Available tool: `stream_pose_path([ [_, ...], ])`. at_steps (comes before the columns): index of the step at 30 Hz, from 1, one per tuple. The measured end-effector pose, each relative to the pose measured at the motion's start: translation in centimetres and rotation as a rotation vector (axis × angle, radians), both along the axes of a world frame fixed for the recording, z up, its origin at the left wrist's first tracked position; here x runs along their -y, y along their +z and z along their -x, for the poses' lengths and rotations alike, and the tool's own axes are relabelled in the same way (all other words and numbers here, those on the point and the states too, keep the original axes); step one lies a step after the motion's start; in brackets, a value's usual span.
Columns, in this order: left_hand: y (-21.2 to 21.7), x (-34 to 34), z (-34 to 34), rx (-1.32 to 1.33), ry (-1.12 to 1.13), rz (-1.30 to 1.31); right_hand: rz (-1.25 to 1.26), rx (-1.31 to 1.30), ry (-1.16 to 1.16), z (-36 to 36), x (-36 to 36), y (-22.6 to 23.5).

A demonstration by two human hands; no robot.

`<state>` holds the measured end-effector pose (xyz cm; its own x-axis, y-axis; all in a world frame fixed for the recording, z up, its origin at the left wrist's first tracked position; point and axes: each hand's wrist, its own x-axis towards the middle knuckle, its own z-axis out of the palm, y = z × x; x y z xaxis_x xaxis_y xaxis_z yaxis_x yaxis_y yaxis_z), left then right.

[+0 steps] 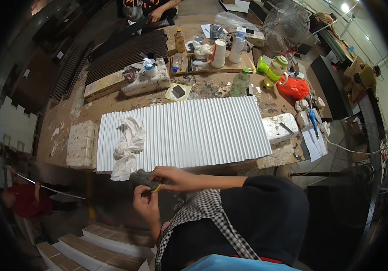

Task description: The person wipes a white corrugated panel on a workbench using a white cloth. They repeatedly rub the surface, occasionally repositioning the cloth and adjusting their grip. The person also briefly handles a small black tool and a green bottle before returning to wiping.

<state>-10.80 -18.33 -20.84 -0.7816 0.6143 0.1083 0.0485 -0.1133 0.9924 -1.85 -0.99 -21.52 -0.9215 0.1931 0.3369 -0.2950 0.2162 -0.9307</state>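
In front of my body, below the table's near edge, both hands meet at a dark grey work glove [140, 179] with a yellow edge. My left hand [146, 204] pinches the yellow edge from below. From the right, my right hand [169, 178] grips the same edge, its fingers closed. A white ribbed panel [194, 131] lies flat on the table just beyond my hands. A crumpled off-white cloth [130, 142] rests on the panel's left part and hangs over its near edge.
Stained foam blocks [82, 144] sit at the panel's ends. Behind it stand a green bottle [240, 82], a white cup [219, 53], a red plastic bag [294, 87] and a large fan [287, 26]. Another person [151, 12] is across the table; one in red [29, 201] is at left.
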Motion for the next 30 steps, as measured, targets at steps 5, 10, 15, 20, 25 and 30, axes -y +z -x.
stream_pose_path([
  [5,3.1,0.8,-1.5,-0.248,-0.020,0.139,-0.013,0.011,0.094,-2.3,-2.0,3.6],
  [10,1.1,-1.0,-2.7,-0.190,0.207,0.019,-0.051,-0.175,0.144,-3.6,-3.6,3.0],
  [15,0.4,3.1,-6.4,0.489,0.202,0.019,-0.097,-0.255,0.393,-3.9,-0.9,5.8],
  [20,-0.4,3.7,-10.1,0.496,0.204,-0.087,-0.178,-0.116,0.531,-5.3,-1.8,4.8],
  [25,2.4,2.5,-9.6,0.036,0.200,0.160,-0.029,0.297,0.466,-7.8,-3.9,4.8],
  [30,5.4,0.5,-7.5,-0.569,0.278,0.188,0.055,0.229,0.388,-9.4,-6.7,2.9],
])
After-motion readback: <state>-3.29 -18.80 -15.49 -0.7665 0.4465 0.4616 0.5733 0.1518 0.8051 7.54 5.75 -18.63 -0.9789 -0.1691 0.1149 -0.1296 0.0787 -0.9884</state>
